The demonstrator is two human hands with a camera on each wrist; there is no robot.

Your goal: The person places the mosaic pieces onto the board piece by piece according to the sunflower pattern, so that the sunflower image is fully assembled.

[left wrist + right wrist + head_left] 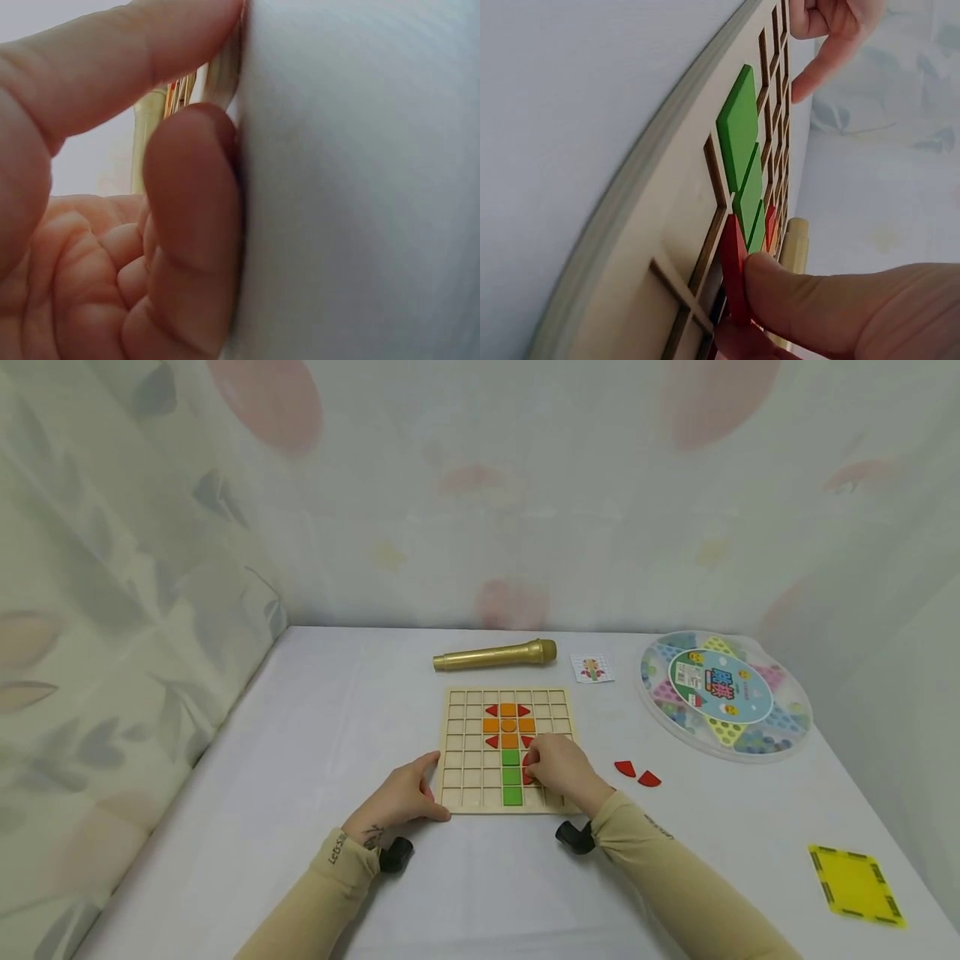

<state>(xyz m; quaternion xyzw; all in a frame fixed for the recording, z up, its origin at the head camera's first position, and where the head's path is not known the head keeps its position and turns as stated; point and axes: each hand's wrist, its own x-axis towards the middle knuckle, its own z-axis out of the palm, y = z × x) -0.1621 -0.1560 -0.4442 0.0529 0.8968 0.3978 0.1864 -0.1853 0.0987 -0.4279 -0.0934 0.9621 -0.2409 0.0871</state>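
My left hand (397,793) holds the near left corner of a wooden grid board (453,777), thumb at the front edge and other fingers along the left side. Over the board's lower right part, my right hand (562,766) pinches a red quarter-circle tile (733,259) between thumb and finger. That tile is tilted at a cell beside the column of green square tiles (512,777). Above the green ones lie several orange tiles (508,710), with red triangles (492,711) at their corners. My right hand partly hides the red pieces under it.
Two loose red quarter-circle tiles (649,779) lie right of the board. Behind it are a gold microphone (495,656) and a small pattern card (592,668). A round clear game box (723,693) sits at the back right, a yellow square frame (857,885) at the front right.
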